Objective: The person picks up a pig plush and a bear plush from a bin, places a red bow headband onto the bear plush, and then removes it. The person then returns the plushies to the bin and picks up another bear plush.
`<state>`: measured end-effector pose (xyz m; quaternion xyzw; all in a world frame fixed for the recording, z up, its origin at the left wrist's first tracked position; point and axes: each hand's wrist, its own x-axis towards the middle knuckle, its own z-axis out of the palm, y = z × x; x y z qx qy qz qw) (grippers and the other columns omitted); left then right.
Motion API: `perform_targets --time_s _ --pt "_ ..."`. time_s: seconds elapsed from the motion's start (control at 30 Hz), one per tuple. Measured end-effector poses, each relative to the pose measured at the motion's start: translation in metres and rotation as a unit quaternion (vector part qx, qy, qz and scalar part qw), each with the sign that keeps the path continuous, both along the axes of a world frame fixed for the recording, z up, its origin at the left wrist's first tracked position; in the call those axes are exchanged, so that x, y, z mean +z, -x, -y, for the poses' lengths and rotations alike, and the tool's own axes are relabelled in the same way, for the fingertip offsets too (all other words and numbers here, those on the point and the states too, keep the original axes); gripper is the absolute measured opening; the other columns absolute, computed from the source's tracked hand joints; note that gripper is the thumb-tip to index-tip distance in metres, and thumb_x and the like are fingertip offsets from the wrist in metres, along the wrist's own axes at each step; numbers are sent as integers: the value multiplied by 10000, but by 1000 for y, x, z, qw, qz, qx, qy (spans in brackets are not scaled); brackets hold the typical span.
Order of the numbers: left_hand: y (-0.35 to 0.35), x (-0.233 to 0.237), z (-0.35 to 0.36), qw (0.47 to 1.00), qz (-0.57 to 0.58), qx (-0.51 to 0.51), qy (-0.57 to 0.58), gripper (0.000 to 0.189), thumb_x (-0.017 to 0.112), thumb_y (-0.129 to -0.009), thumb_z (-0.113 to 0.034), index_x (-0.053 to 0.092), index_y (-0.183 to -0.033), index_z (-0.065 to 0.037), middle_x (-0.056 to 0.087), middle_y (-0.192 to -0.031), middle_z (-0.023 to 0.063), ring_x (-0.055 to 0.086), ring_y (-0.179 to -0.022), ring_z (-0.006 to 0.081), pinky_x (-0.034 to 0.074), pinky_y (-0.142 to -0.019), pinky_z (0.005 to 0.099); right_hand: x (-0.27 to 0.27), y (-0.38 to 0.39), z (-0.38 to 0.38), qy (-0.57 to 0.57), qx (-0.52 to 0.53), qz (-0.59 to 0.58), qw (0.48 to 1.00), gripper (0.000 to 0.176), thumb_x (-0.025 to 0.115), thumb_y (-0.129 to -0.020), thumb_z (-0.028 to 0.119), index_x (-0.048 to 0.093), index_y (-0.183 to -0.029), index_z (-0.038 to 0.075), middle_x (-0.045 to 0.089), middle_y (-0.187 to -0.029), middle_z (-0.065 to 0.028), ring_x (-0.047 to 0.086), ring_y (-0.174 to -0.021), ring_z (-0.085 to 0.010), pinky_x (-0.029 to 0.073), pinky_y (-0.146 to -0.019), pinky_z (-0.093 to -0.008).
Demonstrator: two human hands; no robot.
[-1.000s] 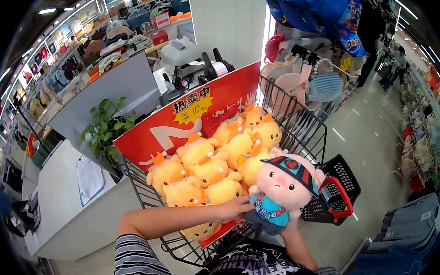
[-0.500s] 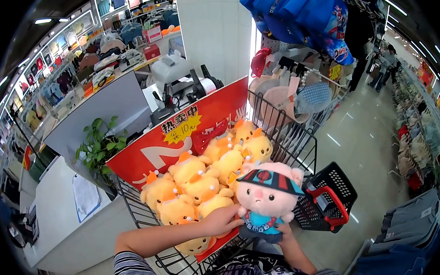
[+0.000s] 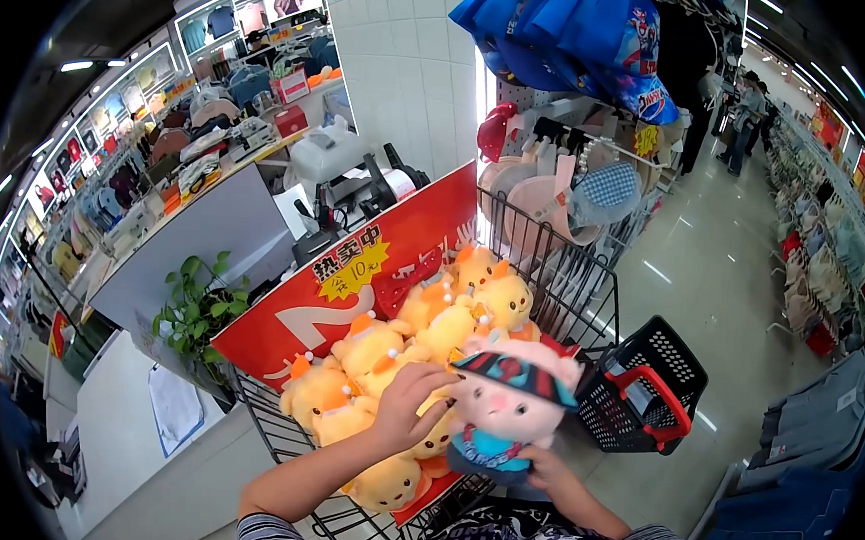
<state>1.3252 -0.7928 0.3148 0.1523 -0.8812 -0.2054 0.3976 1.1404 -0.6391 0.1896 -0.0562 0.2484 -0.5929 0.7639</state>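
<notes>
A pink pig plush toy [image 3: 511, 411] with a dark striped cap and a blue top is held up, tilted to the left, over the front right of a wire bin [image 3: 272, 444]. My right hand [image 3: 547, 470] grips it low on its right side, fingers partly hidden behind it. Beside the toy's head, my left hand [image 3: 416, 403] is raised with fingers stretched out, the tips right at the left edge of the cap. Several yellow plush toys [image 3: 370, 345] with orange tops fill the bin behind and below my hands.
A red sign [image 3: 302, 327] stands along the bin's back. To the right, a black shopping basket [image 3: 621, 412] with a red handle adjoins the bin. A white counter [image 3: 116, 429] with a potted plant [image 3: 196, 302] is at left. People [image 3: 743, 125] stand down the aisle.
My left hand has let go of the pig's lower body and risen to its cap. The pig plush has tilted and shifted slightly left, still in my right hand.
</notes>
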Motion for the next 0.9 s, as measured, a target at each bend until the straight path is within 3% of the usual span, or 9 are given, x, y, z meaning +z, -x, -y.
perform_targets --time_s 0.03,0.07,0.1,0.23,0.3,0.47,0.7,0.8,0.9 --pt "-2 5 -2 999 10 -19 -26 352 561 -686 -29 509 -1035 -34 495 -1000 141 476 -923 287 397 -793 350 -2 -2 1 11 19 -120 993 532 600 -649 26 422 -1150 0 538 -1065 -137 558 -933 -227 473 -798 -350" --pt "-2 5 -2 999 11 -19 -25 352 561 -686 -29 509 -1035 -34 495 -1000 141 476 -923 287 397 -793 350 -2 -5 2 23 39 -238 970 523 616 -629 -14 449 -1125 1 557 -1032 -125 571 -900 -208 482 -775 -330" --pt "-1 6 -3 1000 -9 -2 -25 363 547 -691 -23 492 -1050 -25 486 -1016 145 462 -947 288 379 -819 361 7 -12 4 45 8 -237 970 514 627 -596 -75 481 -1083 -4 580 -977 -102 585 -842 -190 495 -726 -305" --pt "0 3 1 998 20 -23 -46 349 458 -754 -113 456 -1086 -5 465 -1106 162 423 -1026 304 326 -886 382 8 -28 -1 107 59 -275 954 552 641 -598 -49 470 -1120 -1 563 -1028 -67 518 -955 -151 395 -857 -275" --pt "0 -5 4 986 80 -102 -107 350 372 -804 -197 476 -1073 2 485 -1113 161 438 -1023 311 311 -904 375 12 -31 -5 84 64 -258 960 577 641 -595 -51 454 -1137 5 556 -1040 -67 516 -962 -154 397 -856 -278" --pt "4 -7 -7 979 104 -118 -131 364 375 -808 -200 478 -1087 10 499 -1099 180 449 -1022 328 321 -902 389 -3 -37 -14 60 36 -246 967 711 640 -566 -81 368 -1213 28 513 -1103 -74 493 -1013 -170 393 -875 -290" --pt "2 -3 -16 985 100 -136 -43 493 471 -752 -232 410 -1194 -23 405 -1232 192 389 -1126 355 311 -939 422 -2 -43 -14 31 19 -193 981 627 578 -587 -101 400 -1176 21 540 -1057 -120 543 -955 -224 455 -818 -336" --pt "3 6 -22 982 114 -148 1 513 498 -731 -231 408 -1192 -25 376 -1251 199 383 -1123 374 307 -941 441 3 -38 -19 24 65 -172 983 593 555 -600 -97 409 -1165 12 548 -1036 -131 556 -932 -241 472 -795 -344" --pt "3 9 -26 983 102 -153 24 536 535 -720 -258 409 -1188 -30 355 -1265 199 365 -1137 386 306 -935 464 4 -46 -18 15 29 -139 990 553 521 -612 -96 429 -1148 5 545 -1041 -142 548 -954 -252 471 -805 -351"
